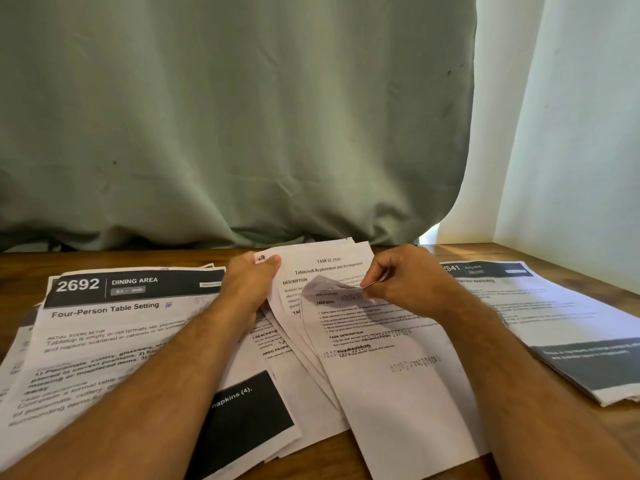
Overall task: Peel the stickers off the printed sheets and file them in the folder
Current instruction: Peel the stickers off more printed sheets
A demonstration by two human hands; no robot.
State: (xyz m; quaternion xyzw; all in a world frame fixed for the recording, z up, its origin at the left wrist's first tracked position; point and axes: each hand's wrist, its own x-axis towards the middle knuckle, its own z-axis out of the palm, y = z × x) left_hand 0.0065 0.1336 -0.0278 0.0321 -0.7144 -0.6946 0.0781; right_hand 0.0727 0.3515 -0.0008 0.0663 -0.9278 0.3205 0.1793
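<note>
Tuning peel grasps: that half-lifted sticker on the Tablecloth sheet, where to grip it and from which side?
Pinch the sticker at its lifted right edge, coming from the right, as the right hand does. That end curls up off the Tablecloth sheet, so it offers a free flap; the left part looks closer to the paper. The left hand holds the sheet's upper left corner against the pull.

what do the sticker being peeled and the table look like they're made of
Sticker: thin translucent film, probably plastic; print shows faintly through and it curls limply from the right hand.
Table: wood or wood-look laminate; brown grain streaks, slight sheen.
</note>
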